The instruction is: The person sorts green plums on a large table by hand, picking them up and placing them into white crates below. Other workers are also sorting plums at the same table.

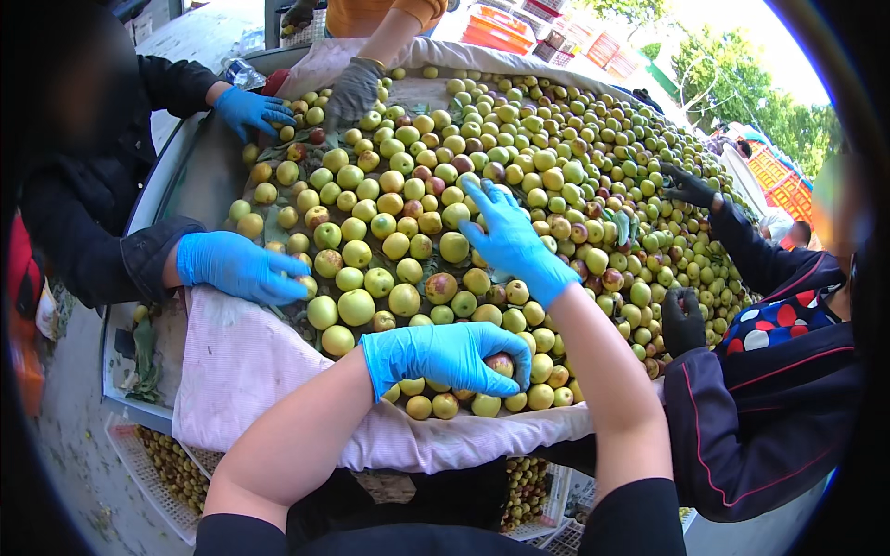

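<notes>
In a blue glove, my left hand (445, 358) curls around a reddish-brown fruit (500, 364) above the near edge of the sorting table. My right hand (511, 240), also gloved in blue, reaches farther out with its fingers spread over the pile. No fruit shows in its grasp, though the palm side is hidden. Beneath and around both hands lie many round fruits (356, 307) that look like jujubes, mostly yellow-green, some blotched red or brown. A large one (454, 247) sits just left of my right wrist.
Pink cloth (240, 368) drapes over the table's rim. Co-workers' gloved hands touch the pile: two blue at left (240, 267), a grey one (354, 90) at the far side, dark ones (683, 321) at right. Fruit-filled white crates (156, 479) stand below; green leaves (622, 226) lie among the fruit.
</notes>
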### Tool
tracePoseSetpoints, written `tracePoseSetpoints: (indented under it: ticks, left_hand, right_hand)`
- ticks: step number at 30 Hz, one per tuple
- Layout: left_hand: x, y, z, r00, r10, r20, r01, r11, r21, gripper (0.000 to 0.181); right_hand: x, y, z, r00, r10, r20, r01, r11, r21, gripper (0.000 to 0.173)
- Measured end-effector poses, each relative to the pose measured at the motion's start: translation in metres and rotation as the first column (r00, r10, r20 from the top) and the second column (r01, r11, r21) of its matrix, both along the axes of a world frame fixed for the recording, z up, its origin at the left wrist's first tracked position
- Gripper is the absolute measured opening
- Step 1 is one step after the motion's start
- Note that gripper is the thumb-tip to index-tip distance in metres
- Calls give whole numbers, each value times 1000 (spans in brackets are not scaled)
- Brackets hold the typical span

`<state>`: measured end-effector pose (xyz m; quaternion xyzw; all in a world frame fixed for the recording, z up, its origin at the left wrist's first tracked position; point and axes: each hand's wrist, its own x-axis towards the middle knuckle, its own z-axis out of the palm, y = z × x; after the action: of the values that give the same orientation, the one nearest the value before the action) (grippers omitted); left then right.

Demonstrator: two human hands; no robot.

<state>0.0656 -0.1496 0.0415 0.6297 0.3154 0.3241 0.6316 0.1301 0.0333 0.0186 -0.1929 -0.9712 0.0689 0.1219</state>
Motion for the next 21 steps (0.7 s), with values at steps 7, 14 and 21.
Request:
tracePoseSetpoints:
  ticks: [7, 14, 21]
  left_hand:
    - [-3, -7, 4, 997, -12, -70, 11, 1000, -18, 18]
    - [-3, -5, -1, 984, -42, -174, 11, 984, -176, 20]
    - [-1, 4, -24, 929, 307, -207, -274, 946, 175, 22]
  right_hand:
    - [-45, -57, -26, 917, 326, 231, -328, 944, -30, 57]
    - [26, -29, 40, 971, 228, 67, -226, 974, -31, 50]
    - [99, 28, 20, 776, -512, 369, 482, 858, 178, 70]
